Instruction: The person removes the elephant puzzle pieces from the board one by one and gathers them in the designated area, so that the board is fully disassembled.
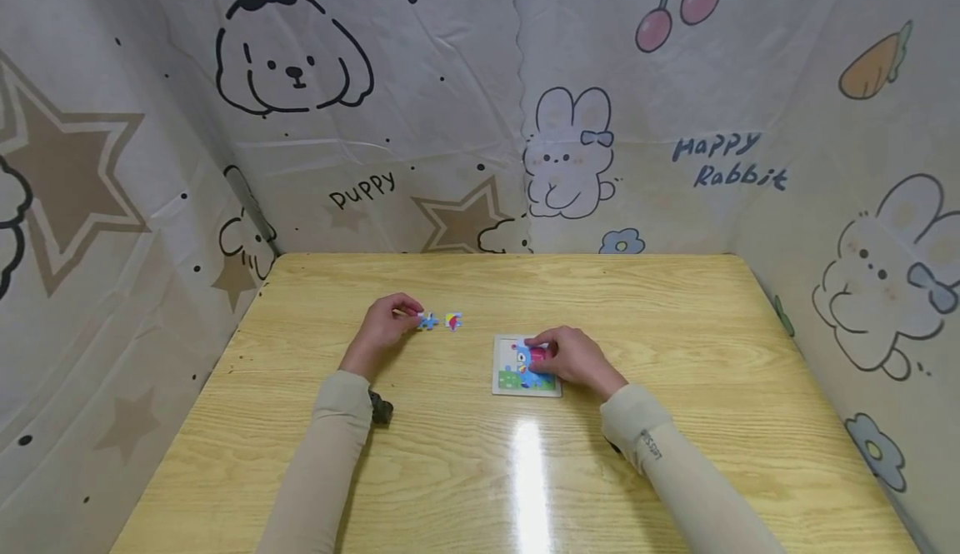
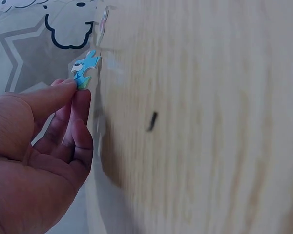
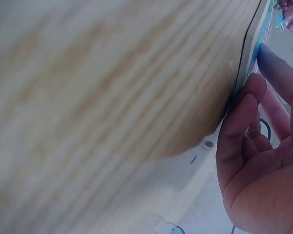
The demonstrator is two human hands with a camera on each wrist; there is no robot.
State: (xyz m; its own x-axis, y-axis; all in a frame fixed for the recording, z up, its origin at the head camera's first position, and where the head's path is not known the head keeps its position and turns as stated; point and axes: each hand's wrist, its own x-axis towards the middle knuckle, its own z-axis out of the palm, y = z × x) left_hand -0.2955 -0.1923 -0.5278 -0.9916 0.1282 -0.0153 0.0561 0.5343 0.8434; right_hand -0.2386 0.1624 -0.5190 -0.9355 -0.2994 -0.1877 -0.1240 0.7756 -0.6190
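Observation:
My left hand (image 1: 386, 325) pinches a blue jigsaw piece (image 2: 85, 68) with an eye printed on it, between thumb and fingertips. In the head view this piece (image 1: 428, 321) is just over the table. Close to its right lies another jigsaw piece (image 1: 453, 320), yellow, red and blue. Near the table's middle sits a small puzzle board (image 1: 508, 381) with a pale frame and a blue cartoon figure. My right hand (image 1: 573, 358) holds the board at its right side, fingers over the picture. In the right wrist view, curled fingers (image 3: 239, 112) touch the board's edge.
The wooden table (image 1: 675, 471) has its far edge against a printed curtain (image 1: 450, 79), which also hangs at both sides. A dark wrist camera (image 1: 381, 409) is strapped on the left wrist. A bright glare streak falls on the table before the board.

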